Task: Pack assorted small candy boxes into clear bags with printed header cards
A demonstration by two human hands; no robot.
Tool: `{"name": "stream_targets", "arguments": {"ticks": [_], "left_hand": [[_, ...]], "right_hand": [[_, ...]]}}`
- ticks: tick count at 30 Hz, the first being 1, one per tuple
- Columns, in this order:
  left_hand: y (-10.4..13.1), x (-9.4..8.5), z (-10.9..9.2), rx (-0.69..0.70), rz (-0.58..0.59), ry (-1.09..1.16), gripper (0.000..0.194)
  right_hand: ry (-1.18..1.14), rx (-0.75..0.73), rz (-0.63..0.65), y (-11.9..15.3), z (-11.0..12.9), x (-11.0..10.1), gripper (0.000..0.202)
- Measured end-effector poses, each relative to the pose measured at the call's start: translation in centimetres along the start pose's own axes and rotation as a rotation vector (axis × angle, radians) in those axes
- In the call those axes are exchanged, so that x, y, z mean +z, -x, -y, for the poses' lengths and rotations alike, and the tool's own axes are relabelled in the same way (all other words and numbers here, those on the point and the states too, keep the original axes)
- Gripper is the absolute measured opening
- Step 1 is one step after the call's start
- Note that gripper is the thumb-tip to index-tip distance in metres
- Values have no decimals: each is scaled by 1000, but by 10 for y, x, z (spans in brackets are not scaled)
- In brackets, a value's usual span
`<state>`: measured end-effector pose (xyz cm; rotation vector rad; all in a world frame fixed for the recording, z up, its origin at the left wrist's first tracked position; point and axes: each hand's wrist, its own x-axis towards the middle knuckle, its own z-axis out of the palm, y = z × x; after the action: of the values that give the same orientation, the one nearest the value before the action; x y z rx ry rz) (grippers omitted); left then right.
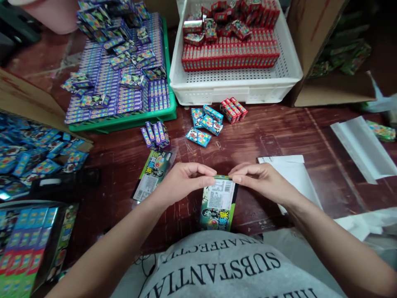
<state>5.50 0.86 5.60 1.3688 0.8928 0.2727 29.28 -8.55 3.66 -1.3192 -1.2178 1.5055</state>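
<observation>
Both hands meet at the top edge of a printed card package [217, 207] with a white label, held just over the table in front of my shirt. My left hand [189, 180] pinches its upper left corner between thumb and fingers. On the upper right corner my right hand [252, 178] has a like pinch. Left of it lies another printed card [151, 176] in clear plastic. Beyond the hands sit several small blue boxes [203, 124], a row of red boxes [234, 110] and a cluster of purple boxes [156, 134]. A white folded card [291, 174] lies by my right wrist.
A green tray [172, 99] of purple boxes and a white basket [235, 91] of red boxes stand at the back. Blue boxes [46, 153] fill a carton at left. Below it are packed multicoloured boxes [25, 248]. A clear plastic tray [366, 149] lies at right.
</observation>
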Motion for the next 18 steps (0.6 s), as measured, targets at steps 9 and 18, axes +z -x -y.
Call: {"name": "stream_targets", "arguments": {"ticks": [9,18], "left_hand": [[-53,60,-13,346,262,-307,4],[-95,129,-1,383,357,-706,15]], "right_hand": [[941,-279,-176,-1,-8,-104,25],[1006,-152,67,-18,-35,-138,13]]}}
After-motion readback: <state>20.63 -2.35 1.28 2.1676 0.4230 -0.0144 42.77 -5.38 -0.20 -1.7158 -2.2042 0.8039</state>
